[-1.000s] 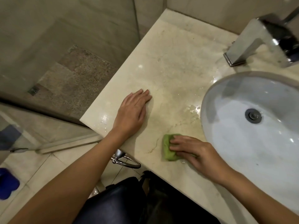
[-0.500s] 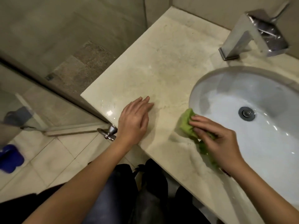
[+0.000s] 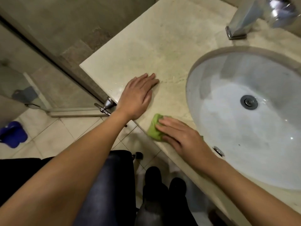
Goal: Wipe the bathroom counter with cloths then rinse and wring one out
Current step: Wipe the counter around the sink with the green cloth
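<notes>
right hand [image 3: 182, 136] presses green cloth [image 3: 154, 130] on counter [image 3: 146, 46]; left hand [image 3: 138, 97] flat beside

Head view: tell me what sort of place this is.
Likely a bathroom: a white oval sink set in a stone counter, a chrome faucet, and a glass shower door alongside.

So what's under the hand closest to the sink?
A green cloth, pressed onto the counter by the right hand. Only one end peeks out; the hand covers the rest, so its full shape is hidden.
</notes>
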Tool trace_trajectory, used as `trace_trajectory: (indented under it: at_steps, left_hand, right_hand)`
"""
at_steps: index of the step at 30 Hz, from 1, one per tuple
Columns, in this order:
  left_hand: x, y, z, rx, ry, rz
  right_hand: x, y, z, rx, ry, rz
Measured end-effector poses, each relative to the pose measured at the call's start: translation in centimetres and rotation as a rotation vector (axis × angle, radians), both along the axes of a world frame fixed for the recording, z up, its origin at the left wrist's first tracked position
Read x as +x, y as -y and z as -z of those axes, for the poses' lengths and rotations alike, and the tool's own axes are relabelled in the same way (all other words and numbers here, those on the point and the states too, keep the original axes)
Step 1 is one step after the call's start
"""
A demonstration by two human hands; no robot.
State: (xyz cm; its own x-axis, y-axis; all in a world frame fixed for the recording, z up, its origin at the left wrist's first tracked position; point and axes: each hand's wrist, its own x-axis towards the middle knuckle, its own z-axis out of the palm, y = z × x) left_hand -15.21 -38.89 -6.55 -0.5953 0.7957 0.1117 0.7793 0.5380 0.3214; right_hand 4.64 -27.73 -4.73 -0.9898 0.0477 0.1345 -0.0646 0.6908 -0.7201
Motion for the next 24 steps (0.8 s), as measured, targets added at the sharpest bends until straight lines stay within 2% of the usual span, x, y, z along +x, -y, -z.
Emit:
trace_trajectory:
  at_steps: [3, 7, 10, 13, 16, 19, 24]
  left_hand:
    - [0.3, 0.1, 0.1, -0.005, 0.015, 0.004]
    - [0.2, 0.1, 0.1, 0.002, 0.019, 0.001]
    - [0.3, 0.3, 0.2, -0.007, 0.024, 0.010]
    - [0.3, 0.4, 0.1, -0.006, 0.029, 0.019]
    - [0.4, 0.2, 0.0, -0.016, 0.008, 0.015]
    - [0.4, 0.1, -0.2, -0.022, -0.001, 0.006]
    - [0.5, 0.1, -0.3, -0.023, 0.000, 0.020]
  right_hand:
    - [3.0, -2.0, -0.2, 0.026, -0.020, 0.071]
    - [-0.5, -1.0, 0.0, -0.033, 0.016, 0.282]
    - [-0.8, 1.9, 0.6, -0.025, -0.002, 0.168]
    - [4.2, 1.5, 0.5, -0.008, -0.040, 0.131]
    - [6.7, 0.1, 0.3, 0.006, -0.069, 0.322]
    - [4.5, 1.3, 0.6, -0.043, -0.051, 0.498]
    - [6.4, 2.9, 0.8, -0.054, -0.006, 0.293]
